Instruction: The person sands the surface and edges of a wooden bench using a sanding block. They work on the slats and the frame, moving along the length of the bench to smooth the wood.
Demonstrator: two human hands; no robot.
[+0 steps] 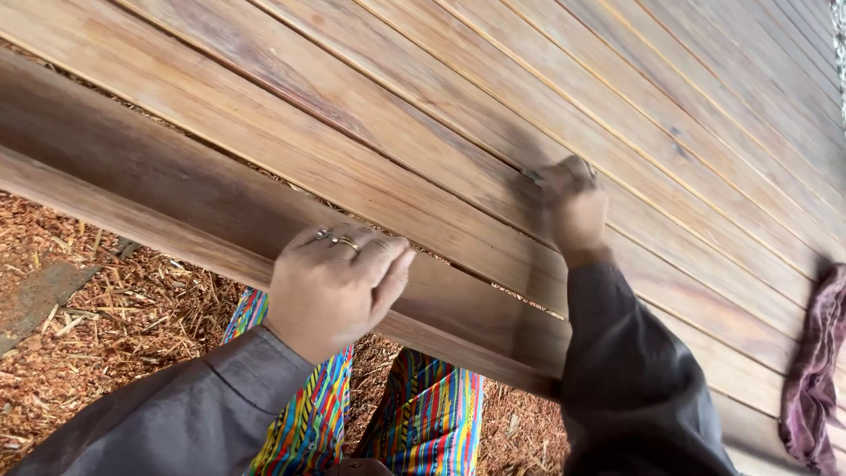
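Observation:
A big wooden panel of long brown planks (423,115) fills most of the view, with pale seams between the boards. My left hand (335,282), wearing rings, rests over the panel's thick front edge (176,211) with its fingers curled on it. Further in, my right hand (575,204) presses a small piece of grey sandpaper (533,174) against one plank; most of the paper is hidden under the fingers. Both arms are in dark grey sleeves.
A dull purple cloth (815,379) lies on the planks at the right edge. Reddish wood shavings and sawdust (106,326) cover the ground below the panel. Bright striped fabric over my legs (432,414) shows under the front edge.

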